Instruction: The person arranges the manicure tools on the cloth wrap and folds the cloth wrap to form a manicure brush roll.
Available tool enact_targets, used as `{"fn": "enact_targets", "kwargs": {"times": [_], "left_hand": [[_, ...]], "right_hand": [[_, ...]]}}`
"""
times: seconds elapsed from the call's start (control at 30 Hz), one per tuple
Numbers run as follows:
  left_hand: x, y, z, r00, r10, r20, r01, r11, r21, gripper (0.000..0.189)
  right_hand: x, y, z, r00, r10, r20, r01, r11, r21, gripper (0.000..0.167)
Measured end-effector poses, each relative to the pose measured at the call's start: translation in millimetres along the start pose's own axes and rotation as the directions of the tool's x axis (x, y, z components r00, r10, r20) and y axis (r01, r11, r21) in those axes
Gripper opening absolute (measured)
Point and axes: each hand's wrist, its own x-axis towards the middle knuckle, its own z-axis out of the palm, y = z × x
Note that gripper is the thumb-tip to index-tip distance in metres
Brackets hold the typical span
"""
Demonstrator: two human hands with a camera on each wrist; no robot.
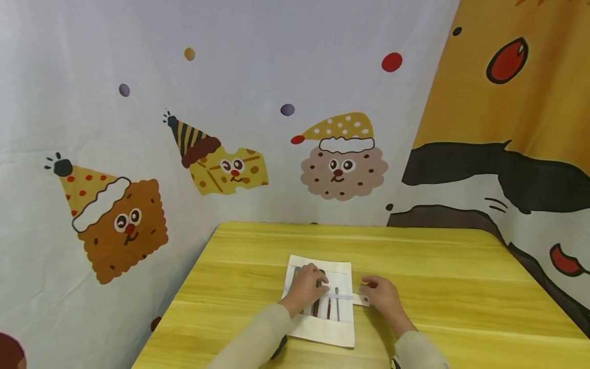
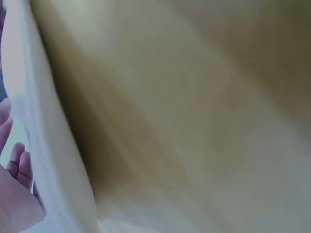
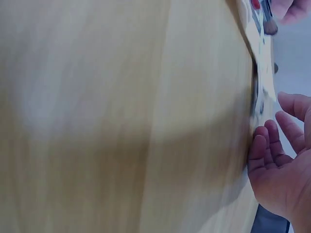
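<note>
A white cloth tool roll [image 1: 322, 334] lies spread flat on the table. Slim tools stand in its sleeves, among them a brown-handled brush [image 1: 316, 308], a dark red thin tool [image 1: 329, 309] and a grey metal one [image 1: 337, 306]. My left hand [image 1: 305, 288] is over the upper left of the roll with loosely bent fingers, covering part of the tools; any contact with the brush is hard to make out. Beside the roll's right edge, my right hand [image 1: 381, 294] hovers by a short strap with a snap button [image 1: 361, 300], its fingers relaxed, holding nothing.
The yellow wood-grain table [image 1: 221, 287] has rounded far corners. A white printed curtain [image 1: 258, 61] hangs behind and to the left of it. In the left wrist view, a blurred pale surface fills most of the frame.
</note>
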Motion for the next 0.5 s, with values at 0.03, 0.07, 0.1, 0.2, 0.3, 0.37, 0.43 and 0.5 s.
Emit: {"fn": "enact_targets", "kwargs": {"times": [0.03, 0.07, 0.1, 0.2, 0.3, 0.37, 0.43, 0.5], "left_hand": [[1.2, -2.3, -2.3, 1.0, -0.005, -0.006, 0.005, 1.0, -0.014, 0.009], [2.7, -4.8, -4.6, 1.0, -0.016, -0.017, 0.015, 0.999, -0.029, 0.011], [4.3, -7.7, -7.2, 0.999, -0.032, -0.022, 0.031, 0.998, -0.048, 0.013], [10.0, -18.7, -17.1, 0.996, -0.074, -0.044, 0.07, 0.993, -0.097, 0.018], [16.6, -31.6, -26.6, 0.992, -0.113, -0.06, 0.106, 0.989, -0.108, 0.026], [20.5, -39.8, -31.7, 0.988, -0.138, -0.068, 0.13, 0.986, -0.106, 0.03], [23.8, -47.7, -34.6, 0.984, -0.164, -0.072, 0.156, 0.982, -0.105, 0.033], [25.8, -54.1, -36.0, 0.979, -0.187, -0.075, 0.18, 0.979, -0.095, 0.034]], "right_hand": [[-2.8, 0.5, -4.1, 1.0, 0.008, 0.007, -0.008, 1.0, 0.01, 0.03], [-5.4, 0.9, -8.0, 1.0, 0.011, 0.013, -0.011, 1.0, 0.015, 0.03], [-7.7, 1.0, -11.4, 1.0, 0.011, 0.019, -0.011, 1.0, 0.021, 0.031], [-12.9, -0.2, -19.5, 0.999, 0.019, 0.049, -0.02, 0.999, 0.025, 0.032], [-15.9, -1.0, -23.1, 0.995, 0.064, 0.076, -0.068, 0.997, 0.047, 0.035], [-17.3, -1.0, -23.3, 0.993, 0.086, 0.084, -0.091, 0.994, 0.059, 0.036], [-18.8, -0.5, -22.4, 0.992, 0.094, 0.082, -0.101, 0.992, 0.08, 0.036], [-20.9, -0.3, -21.3, 0.994, 0.087, 0.073, -0.094, 0.991, 0.097, 0.036]]}}
